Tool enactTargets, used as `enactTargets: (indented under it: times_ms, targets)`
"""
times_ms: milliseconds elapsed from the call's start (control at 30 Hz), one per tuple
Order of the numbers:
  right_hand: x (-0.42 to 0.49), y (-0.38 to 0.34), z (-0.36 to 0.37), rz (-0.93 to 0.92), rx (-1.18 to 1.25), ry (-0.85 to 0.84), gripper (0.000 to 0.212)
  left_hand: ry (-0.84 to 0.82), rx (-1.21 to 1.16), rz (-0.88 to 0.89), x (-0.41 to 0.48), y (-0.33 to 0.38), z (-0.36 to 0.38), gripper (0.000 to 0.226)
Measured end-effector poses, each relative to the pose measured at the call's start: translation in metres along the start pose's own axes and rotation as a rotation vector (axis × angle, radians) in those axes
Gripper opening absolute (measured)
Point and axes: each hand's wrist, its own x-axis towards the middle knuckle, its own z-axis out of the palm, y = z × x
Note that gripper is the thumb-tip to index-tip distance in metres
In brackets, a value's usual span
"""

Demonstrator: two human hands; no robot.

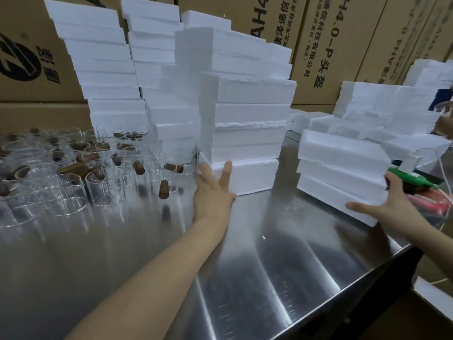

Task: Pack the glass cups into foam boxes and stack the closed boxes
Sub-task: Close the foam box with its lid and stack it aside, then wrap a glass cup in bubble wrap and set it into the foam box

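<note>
Steel table (269, 278) across the whole foreground, printed cardboard cartons (343, 45) walling the back. Several tall stacks of closed foam boxes along the rear, nearest stack (250, 119) standing mid-table. Short foam stack (340, 168) of three pieces to the right, well apart from the tall one, more foam heaped behind it. Glass cups (73, 192) crowded upright at far left, brown stoppers (163, 188) in and among them, none of the cups in either hand.

Judged step: stacking and squaring up, not cup-loading. Next move likely calls for steadying the tall stack while drawing or lifting the short one; light, even pressure needed, since foam crushes and the tall column looks ragged-edged.

Left hand (212, 195) flat at the near-left corner of the bottom box (252, 176), fingers (226, 173) straight and spread, touching foam, gripping nothing. Right hand (387, 204) clasping the near-right corner of the short foam stack: thumb (355, 206) along the lowest piece's front face, fingers wrapped round the side, tips partly hidden.
</note>
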Motion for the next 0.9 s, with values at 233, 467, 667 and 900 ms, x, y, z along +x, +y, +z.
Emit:
enactTargets:
  times_ms: [233, 467, 667, 900]
  targets:
    - [-0.016, 0.01, -0.021, -0.063, -0.025, -0.052, 0.116, -0.002, -0.041, 0.052, 0.002, 0.005, 0.003, 0.073]
    - [-0.012, 0.022, -0.019, -0.018, -0.001, -0.098, 0.124, 0.034, 0.066, 0.101, 0.007, 0.006, 0.007, 0.072]
    - [0.004, 0.068, -0.034, 0.024, -0.151, -0.147, 0.131, 0.054, 0.093, 0.172, 0.005, 0.008, 0.008, 0.066]
    - [0.004, 0.068, -0.05, 0.028, -0.219, -0.185, 0.133, 0.042, 0.034, 0.199, 0.005, 0.028, 0.012, 0.064]
